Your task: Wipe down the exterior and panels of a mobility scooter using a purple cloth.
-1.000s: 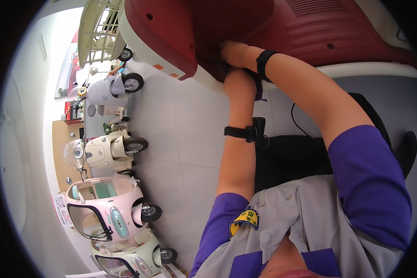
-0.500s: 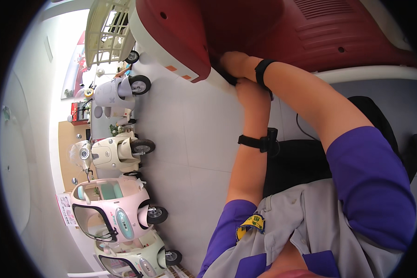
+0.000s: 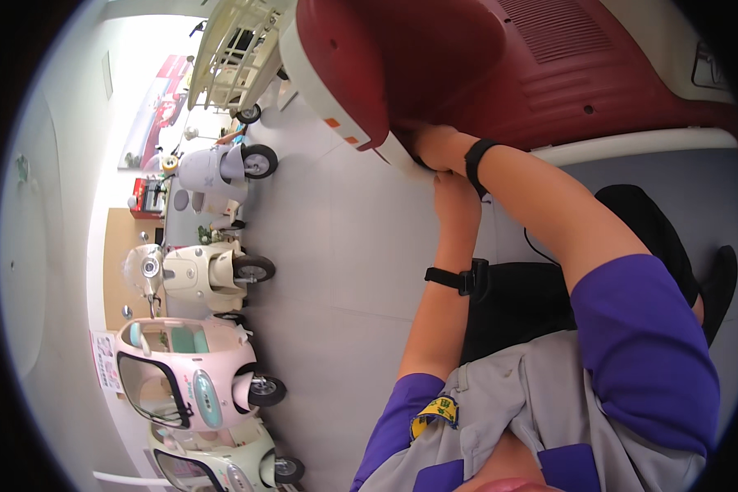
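At the top, a red vehicle body [image 3: 533,90] with a white lower edge fills the view, with ribbed panels and a dark recess by its rounded front part [image 3: 340,66]. My right hand [image 3: 436,146] reaches into that recess, its fingers lost in shadow against the red panel. Just below it, my left hand [image 3: 453,193] comes up from underneath, close to the white edge and partly behind my right wrist; its fingertips do not show. What either hand holds, if anything, is hidden. Black straps circle both forearms, the left one carrying a small black box [image 3: 477,277].
Along the left stand several small vehicles: a cream one with a rack [image 3: 238,57], a lilac scooter [image 3: 213,172], a cream scooter [image 3: 197,275], a pink cabin vehicle [image 3: 197,369] and a pale green one [image 3: 221,455]. Grey tiled floor [image 3: 328,238] lies between. A thin black cable [image 3: 537,246] hangs near my legs.
The view has shifted, so the red body and both hands sit slightly lower and further right. Both hands stay at the same recess under the rounded front part.
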Motion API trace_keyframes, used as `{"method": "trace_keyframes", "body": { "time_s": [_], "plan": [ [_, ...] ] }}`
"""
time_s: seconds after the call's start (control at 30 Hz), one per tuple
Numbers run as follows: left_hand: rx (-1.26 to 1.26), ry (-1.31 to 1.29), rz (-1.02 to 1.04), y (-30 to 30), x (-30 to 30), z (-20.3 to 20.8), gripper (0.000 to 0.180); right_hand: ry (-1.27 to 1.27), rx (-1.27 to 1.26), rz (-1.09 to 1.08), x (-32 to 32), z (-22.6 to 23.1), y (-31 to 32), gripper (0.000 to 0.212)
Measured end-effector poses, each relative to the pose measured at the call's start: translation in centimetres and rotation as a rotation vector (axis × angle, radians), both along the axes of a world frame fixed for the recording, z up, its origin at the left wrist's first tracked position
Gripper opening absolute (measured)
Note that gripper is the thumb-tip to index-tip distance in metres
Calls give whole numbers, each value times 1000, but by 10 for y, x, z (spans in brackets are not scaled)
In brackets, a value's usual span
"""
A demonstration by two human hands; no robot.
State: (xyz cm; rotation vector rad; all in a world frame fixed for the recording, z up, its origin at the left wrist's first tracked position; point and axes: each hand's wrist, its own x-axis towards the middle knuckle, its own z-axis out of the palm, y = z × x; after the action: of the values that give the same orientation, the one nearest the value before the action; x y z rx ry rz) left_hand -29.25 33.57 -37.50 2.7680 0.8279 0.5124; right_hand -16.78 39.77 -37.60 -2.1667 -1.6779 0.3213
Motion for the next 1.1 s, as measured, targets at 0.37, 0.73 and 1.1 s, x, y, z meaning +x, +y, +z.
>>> {"method": "trace_keyframes", "body": {
  "time_s": [0.37,0.73,1.1],
  "plan": [
    [68,168,-6,-34,-45,45,32,14,186,14,-23,44,-82,29],
    [291,103,185,-1,17,2,26,-176,25,96,12,3,-1,28],
    [-13,120,-288,4,-54,5,42,-211,45,84,-32,31,-99,31]
  ]
}}
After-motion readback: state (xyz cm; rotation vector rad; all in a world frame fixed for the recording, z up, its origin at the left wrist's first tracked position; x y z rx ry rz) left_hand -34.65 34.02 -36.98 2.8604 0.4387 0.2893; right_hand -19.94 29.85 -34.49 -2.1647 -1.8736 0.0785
